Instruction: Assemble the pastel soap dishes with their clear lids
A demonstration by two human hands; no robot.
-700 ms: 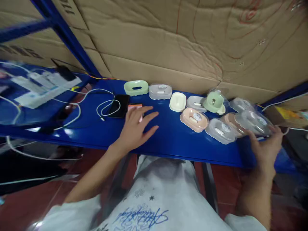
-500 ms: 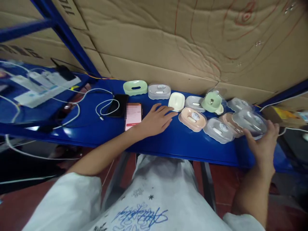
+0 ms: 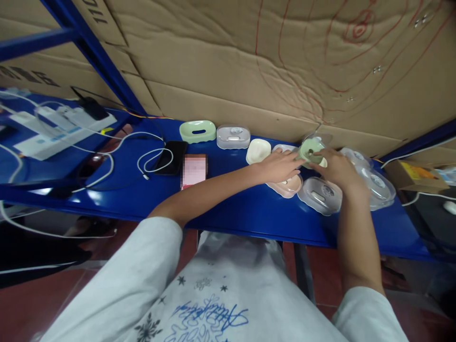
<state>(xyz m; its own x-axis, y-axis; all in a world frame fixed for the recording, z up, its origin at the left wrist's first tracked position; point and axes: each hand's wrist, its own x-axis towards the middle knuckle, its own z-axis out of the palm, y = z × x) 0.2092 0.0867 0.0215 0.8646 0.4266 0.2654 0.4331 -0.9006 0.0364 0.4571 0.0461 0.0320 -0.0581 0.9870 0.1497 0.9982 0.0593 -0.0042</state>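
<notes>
Both my hands are at the light green dish [image 3: 310, 151] near the cardboard. My left hand [image 3: 281, 165] reaches over the pink dish [image 3: 289, 186], fingers spread, its tips at the green dish's left side. From the right, my right hand [image 3: 337, 166] has its fingers on the green dish's edge; its thumb side is partly hidden. A clear lid [image 3: 322, 139] leans behind this dish. Beside my left hand lies a cream dish [image 3: 258, 151]. A grey lidded dish [image 3: 320, 195] sits below my right hand, and more lidded dishes [image 3: 379, 185] are at its right.
At the back stand another green dish [image 3: 197, 137] and a grey lidded dish [image 3: 233, 137]. A phone [image 3: 194, 171], a black phone [image 3: 173, 159] and a white cable [image 3: 142, 135] lie left on the blue table [image 3: 249, 213]. A carton [image 3: 409, 175] stands right.
My left hand has moved right, from beside the cream dish to the green one. My right hand has left the clear-lidded dish at the right and moved left to the green dish.
</notes>
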